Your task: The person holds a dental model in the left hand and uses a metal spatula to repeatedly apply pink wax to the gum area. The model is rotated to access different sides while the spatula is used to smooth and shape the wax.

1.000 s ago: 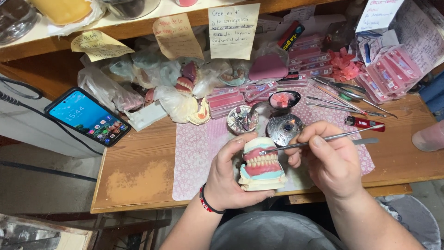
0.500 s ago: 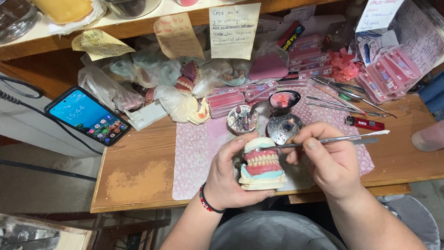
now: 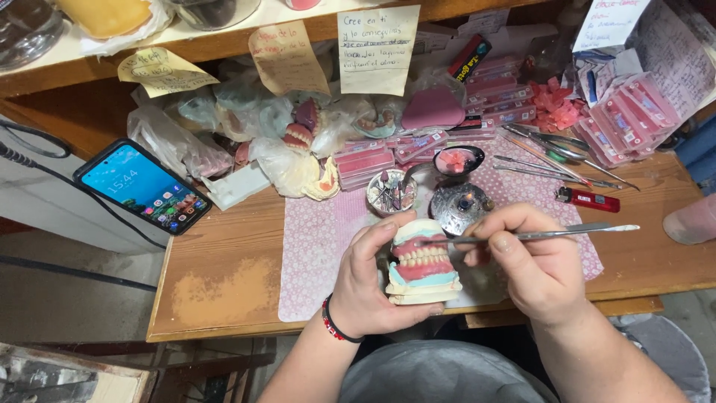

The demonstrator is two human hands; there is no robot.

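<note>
My left hand (image 3: 367,277) grips a dental model (image 3: 421,263), a set of pink wax gums with white teeth on pale plaster bases, held upright just above the table's front edge. My right hand (image 3: 538,263) holds a thin metal wax tool (image 3: 556,233) like a pen. Its tip rests on the upper gum of the model, and its long handle points to the right. A small metal spirit burner (image 3: 460,207) with a low flame stands just behind my hands on the pink patterned mat (image 3: 321,242).
A smartphone (image 3: 143,186) with a lit screen lies at the table's left. Behind the mat sit a cup of burs (image 3: 392,192), a bowl of pink wax (image 3: 457,160), metal instruments (image 3: 556,160), a red lighter (image 3: 587,199), boxes of teeth (image 3: 623,119) and plastic bags with casts (image 3: 283,145).
The wax tool has swung slightly, its handle now lower and more level, with the tip staying on the model's gum. My left hand and the model have barely moved.
</note>
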